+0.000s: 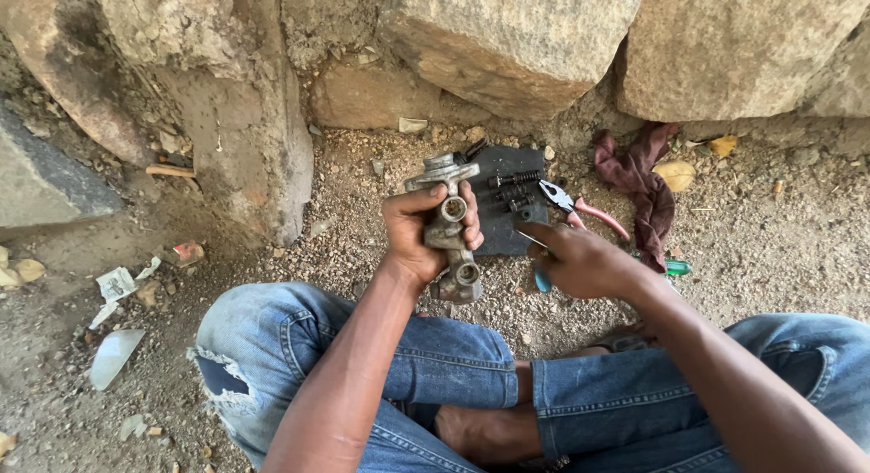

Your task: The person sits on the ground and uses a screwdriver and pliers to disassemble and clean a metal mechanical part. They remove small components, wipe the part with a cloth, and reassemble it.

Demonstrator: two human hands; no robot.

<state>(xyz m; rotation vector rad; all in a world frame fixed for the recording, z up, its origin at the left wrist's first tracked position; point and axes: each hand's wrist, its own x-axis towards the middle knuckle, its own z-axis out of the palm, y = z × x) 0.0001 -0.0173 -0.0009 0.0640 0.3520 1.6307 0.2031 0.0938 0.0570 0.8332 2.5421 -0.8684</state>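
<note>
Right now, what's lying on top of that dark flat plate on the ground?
On the dark plate lie a coiled spring and several small dark parts. The metal cylinder body in the left hand covers its left edge.

Outdoor dirt-ground repair spot: stone wall point(507, 38), pliers point(571, 206)

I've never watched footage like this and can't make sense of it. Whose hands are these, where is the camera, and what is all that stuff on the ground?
There is one picture, taken by a camera worn on a person's head and looking down, so the arms coming in from below are that person's own. They sit on dusty ground in torn blue jeans, facing a wall of rough stones. The left hand grips a grey metal casting with round openings, held upright. The right hand holds a thin tool with a blue handle; its tip is hard to make out. Beyond lie a dark mat with bolts and springs, red-handled pliers and a maroon rag.
</note>
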